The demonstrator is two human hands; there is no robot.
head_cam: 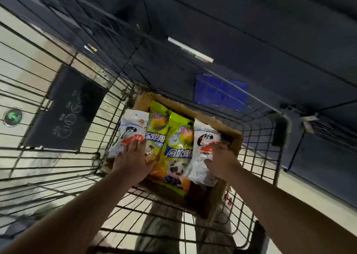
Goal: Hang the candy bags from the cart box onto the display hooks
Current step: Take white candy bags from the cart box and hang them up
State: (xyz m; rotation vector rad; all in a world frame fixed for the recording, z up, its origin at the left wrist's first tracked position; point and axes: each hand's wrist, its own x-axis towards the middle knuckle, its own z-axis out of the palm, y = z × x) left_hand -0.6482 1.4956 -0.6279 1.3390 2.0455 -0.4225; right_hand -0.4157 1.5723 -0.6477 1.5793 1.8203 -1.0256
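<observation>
box: cardboard box sits in the wire cart, centre of frame, slightly low.
bags: four candy bags stand in a row in the box. Left white bag, two green bags in the middle, right white bag.
left hand: left hand lies flat on the lower part of the left white bag, fingers straight and spread, thumb out toward the nearer green bag. No grip that I can see.
right hand: right hand holds the right white bag at its right edge, thumb across the front, fingers curled round the side.
hooks: display hooks can't be made out; the upper frame is dark shelving, blurred.
step: looks like picking white bags out of the box, nothing lifted clear yet.
risk 1: slick film and an edge-only grip on the right, so the bag may slide out on the lift.
risk 2: a flat left palm drags rather than lifts and could pull the neighbouring green bag askew.
risk 3: the hang hole at the top left of the left white bag looks small; it could miss the hook or tear in this dim light.
</observation>
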